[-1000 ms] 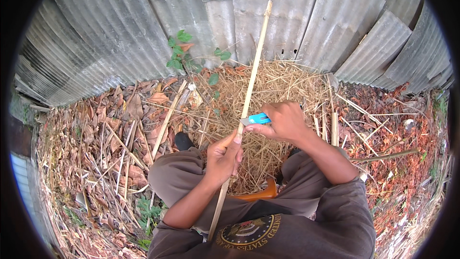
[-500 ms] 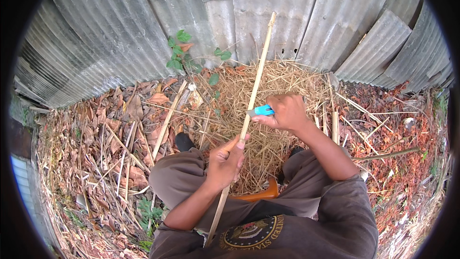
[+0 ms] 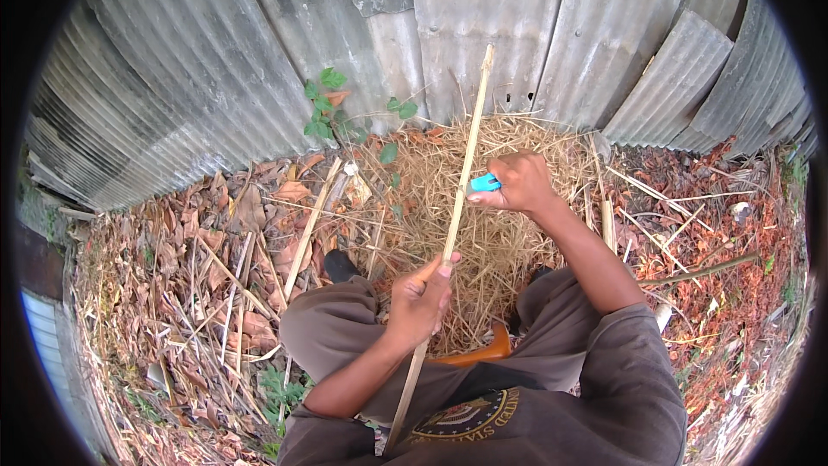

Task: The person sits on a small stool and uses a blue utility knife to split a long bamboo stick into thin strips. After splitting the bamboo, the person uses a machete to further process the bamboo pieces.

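A long, pale strip of split bamboo (image 3: 470, 142) slants from my lap up towards the metal fence. My left hand (image 3: 419, 300) is closed round it below its middle, with the thumb lying along the strip. In my right hand (image 3: 519, 183) is a utility knife (image 3: 485, 183) with a light blue handle, mostly covered by my fingers. Its short grey blade is at the right edge of the strip, above my left hand; whether it touches cannot be made out. The strip's lower end runs past my left forearm and over my shirt.
A corrugated metal fence (image 3: 483, 0) stands close in front. Straw-like shavings (image 3: 509, 250) heap between my legs, near an orange-brown curved handle (image 3: 479, 349). Dry leaves (image 3: 250, 207) and loose bamboo strips (image 3: 310, 229) lie left; a thin stick (image 3: 703, 272) lies right. A green plant (image 3: 323, 103) grows at the fence.
The knife and my right hand have shifted a little up along the strip, farther from my left hand. My left hand keeps its hold. The whole view has moved slightly.
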The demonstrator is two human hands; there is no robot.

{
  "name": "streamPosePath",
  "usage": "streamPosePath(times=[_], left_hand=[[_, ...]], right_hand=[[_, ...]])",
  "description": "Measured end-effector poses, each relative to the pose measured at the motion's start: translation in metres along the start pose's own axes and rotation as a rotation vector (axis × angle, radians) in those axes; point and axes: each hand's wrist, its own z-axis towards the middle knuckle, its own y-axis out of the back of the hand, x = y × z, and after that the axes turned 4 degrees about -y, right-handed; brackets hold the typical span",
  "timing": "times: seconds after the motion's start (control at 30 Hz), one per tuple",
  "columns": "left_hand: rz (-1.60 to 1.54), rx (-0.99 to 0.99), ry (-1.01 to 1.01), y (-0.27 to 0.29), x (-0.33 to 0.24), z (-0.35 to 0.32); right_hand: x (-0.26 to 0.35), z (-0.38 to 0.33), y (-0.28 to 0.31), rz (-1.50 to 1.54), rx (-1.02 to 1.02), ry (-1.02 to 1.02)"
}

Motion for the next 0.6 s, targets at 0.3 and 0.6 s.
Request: streamPosePath(times=[0.3, 0.6], left_hand=[[-0.029, 0.007, -0.008, -0.002, 0.006, 0.0], [0.024, 0.055, 0.059, -0.017, 0.013, -0.012]], right_hand=[[-0.017, 0.003, -0.01, 0.004, -0.045, 0.029], [-0.078, -0.002, -0.013, -0.15, 0.014, -0.348]])
